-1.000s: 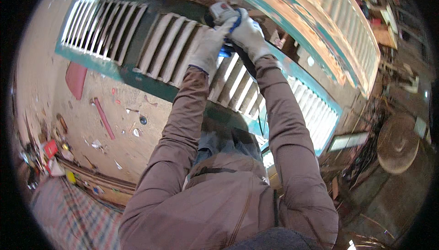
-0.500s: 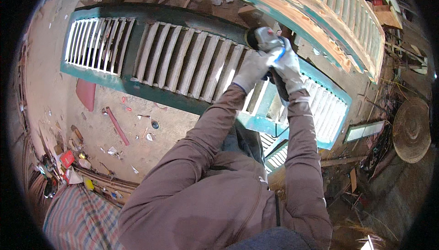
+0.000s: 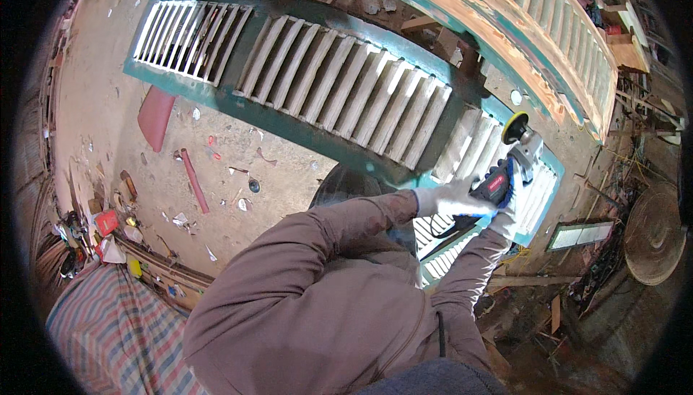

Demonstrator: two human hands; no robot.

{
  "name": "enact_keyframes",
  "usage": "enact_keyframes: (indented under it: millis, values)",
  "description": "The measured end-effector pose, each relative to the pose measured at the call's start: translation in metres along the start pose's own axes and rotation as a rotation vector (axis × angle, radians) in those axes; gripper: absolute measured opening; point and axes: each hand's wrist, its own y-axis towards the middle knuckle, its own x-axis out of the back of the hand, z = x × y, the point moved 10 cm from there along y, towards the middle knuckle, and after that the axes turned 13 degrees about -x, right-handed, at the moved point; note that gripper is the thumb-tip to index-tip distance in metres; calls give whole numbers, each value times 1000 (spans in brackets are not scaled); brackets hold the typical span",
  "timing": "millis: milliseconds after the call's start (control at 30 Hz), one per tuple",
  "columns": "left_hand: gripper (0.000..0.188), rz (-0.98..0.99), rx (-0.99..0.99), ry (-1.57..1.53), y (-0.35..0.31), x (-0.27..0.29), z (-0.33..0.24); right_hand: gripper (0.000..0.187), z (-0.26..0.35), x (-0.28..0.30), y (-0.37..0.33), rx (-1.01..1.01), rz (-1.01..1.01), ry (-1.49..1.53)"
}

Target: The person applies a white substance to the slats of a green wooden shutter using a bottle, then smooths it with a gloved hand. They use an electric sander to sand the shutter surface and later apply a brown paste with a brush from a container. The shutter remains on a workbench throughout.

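An angle grinder with a dark body, silver head and yellow-edged round pad is in both my hands. My right hand, gloved in white and blue, is closed around its body. At the rear of the tool, my gloved left hand grips it with the fingers partly hidden. Beneath lies a long green-framed louvred shutter with whitish, worn slats. The pad is raised at an angle near the shutter's right end; whether it touches the frame I cannot tell.
Another louvred panel with sanded bare wood stands at the upper right. A red strip and scraps lie on the floor to the left. Striped cloth covers something at lower left. A round woven basket sits at far right.
Both hands have brought the grinder rightward and nearer to me, from the shutter's far edge to its right end. The pad now shows clearly. My view has shifted slightly.
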Motion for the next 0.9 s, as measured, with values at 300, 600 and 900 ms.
enact_keyframes:
  millis: [300, 600, 900]
  values:
    - [34, 39, 3, -107, -105, -43, 20, 58, -86, 22, -49, -84, 211, 379]
    - [63, -151, 53, 226, -179, -43, 39, 53, -77, -12, -128, 250, 286, 234]
    - [65, 269, -182, 584, -273, -82, 66, 56, -88, 115, -240, 379, -187, 345]
